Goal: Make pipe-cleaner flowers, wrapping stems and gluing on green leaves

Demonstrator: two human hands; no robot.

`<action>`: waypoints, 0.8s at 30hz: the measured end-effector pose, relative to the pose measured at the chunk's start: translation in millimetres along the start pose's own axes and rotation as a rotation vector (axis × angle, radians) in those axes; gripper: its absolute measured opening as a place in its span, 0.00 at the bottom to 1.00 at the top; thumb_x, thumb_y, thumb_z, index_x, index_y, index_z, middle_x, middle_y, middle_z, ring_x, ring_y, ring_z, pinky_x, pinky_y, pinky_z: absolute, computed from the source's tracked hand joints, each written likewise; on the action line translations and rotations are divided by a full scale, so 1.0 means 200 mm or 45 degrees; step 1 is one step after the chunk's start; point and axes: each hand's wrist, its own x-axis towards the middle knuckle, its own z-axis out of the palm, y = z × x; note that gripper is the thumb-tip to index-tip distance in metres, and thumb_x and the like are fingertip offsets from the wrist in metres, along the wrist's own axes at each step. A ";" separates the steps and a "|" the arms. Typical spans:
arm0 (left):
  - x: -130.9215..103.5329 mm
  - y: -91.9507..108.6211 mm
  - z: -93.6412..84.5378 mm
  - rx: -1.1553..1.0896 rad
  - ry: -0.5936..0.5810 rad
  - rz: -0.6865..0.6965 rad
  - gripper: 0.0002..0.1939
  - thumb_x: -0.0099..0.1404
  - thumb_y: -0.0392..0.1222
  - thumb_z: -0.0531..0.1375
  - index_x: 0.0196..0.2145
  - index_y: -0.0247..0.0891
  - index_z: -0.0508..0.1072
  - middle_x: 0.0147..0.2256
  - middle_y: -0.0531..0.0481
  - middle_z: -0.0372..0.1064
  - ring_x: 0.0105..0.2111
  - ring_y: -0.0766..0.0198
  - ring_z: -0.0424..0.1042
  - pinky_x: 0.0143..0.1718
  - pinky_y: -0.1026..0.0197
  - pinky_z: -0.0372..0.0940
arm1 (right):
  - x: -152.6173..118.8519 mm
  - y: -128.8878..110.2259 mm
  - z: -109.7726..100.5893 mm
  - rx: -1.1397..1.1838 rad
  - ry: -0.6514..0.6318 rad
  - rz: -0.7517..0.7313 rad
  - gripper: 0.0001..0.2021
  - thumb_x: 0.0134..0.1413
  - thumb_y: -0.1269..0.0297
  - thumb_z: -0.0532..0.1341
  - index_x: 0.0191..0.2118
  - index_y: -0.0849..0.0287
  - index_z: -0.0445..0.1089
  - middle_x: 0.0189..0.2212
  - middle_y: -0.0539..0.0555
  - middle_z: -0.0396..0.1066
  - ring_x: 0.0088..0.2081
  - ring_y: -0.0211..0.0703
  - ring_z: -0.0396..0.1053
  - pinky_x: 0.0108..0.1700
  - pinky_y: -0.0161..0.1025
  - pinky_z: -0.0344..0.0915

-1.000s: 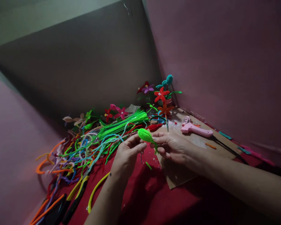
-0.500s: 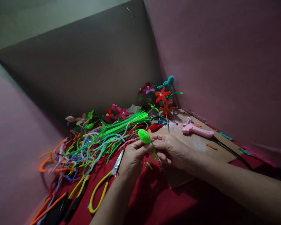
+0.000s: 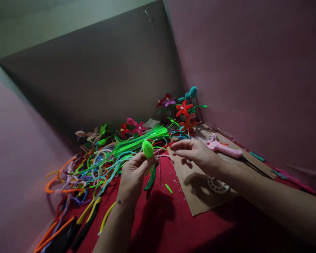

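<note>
Between its thumb and fingers, my left hand point(image 3: 137, 168) pinches a bright green fuzzy bud point(image 3: 147, 149), held upright over the red cloth. My right hand point(image 3: 192, 154) is apart from it to the right, fingers loosely extended and spread, with nothing visible in them, above the cardboard's edge. Below and between the hands lie a short green piece point(image 3: 169, 188) and a dark green leaf-like strip point(image 3: 151, 178). Behind my left hand is a bundle of green pipe cleaners point(image 3: 140, 140).
A pink glue gun point(image 3: 225, 149) and a white ring with holes point(image 3: 218, 185) rest on the cardboard point(image 3: 195, 203). Fuzzy flowers point(image 3: 184, 108) stand at the back. Tangled pipe cleaners, yellow-black pliers point(image 3: 89, 214) and a yellow scissor handle point(image 3: 105, 218), partly hidden, are at left.
My hands have moved apart; the right let go of the green piece and opened. My left hand moved left with the bud, covering most of the scissors. The white ring now shows.
</note>
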 end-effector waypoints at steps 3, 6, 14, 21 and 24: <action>-0.01 -0.02 0.04 0.103 -0.043 0.067 0.12 0.52 0.40 0.64 0.37 0.37 0.77 0.32 0.49 0.75 0.34 0.63 0.70 0.38 0.63 0.63 | 0.03 -0.02 0.01 -0.014 -0.033 -0.111 0.13 0.44 0.65 0.65 0.38 0.63 0.72 0.31 0.52 0.70 0.22 0.29 0.61 0.18 0.28 0.55; -0.03 -0.04 0.07 0.209 -0.074 0.128 0.11 0.54 0.40 0.63 0.37 0.37 0.77 0.33 0.49 0.75 0.35 0.62 0.70 0.40 0.61 0.63 | 0.04 -0.02 0.03 0.073 -0.106 -0.238 0.14 0.44 0.65 0.67 0.39 0.62 0.72 0.31 0.52 0.70 0.26 0.32 0.63 0.23 0.29 0.59; -0.06 -0.04 0.09 0.484 -0.131 0.149 0.07 0.57 0.40 0.60 0.31 0.36 0.76 0.28 0.51 0.72 0.31 0.65 0.68 0.35 0.64 0.61 | 0.01 0.01 0.05 0.221 -0.125 -0.366 0.13 0.43 0.71 0.67 0.39 0.59 0.74 0.33 0.51 0.71 0.29 0.33 0.65 0.29 0.32 0.63; -0.08 -0.06 0.09 0.463 -0.171 0.094 0.03 0.57 0.38 0.59 0.30 0.37 0.71 0.27 0.53 0.70 0.28 0.68 0.67 0.31 0.66 0.60 | 0.01 0.00 0.03 0.148 -0.144 -0.361 0.07 0.44 0.70 0.66 0.34 0.60 0.75 0.29 0.51 0.71 0.27 0.34 0.67 0.28 0.33 0.64; -0.08 -0.06 0.10 0.259 -0.169 -0.037 0.07 0.56 0.37 0.60 0.35 0.38 0.66 0.23 0.56 0.69 0.24 0.70 0.66 0.27 0.67 0.61 | 0.01 0.01 0.02 0.135 -0.158 -0.327 0.06 0.45 0.70 0.66 0.33 0.61 0.74 0.28 0.51 0.71 0.26 0.33 0.66 0.28 0.34 0.64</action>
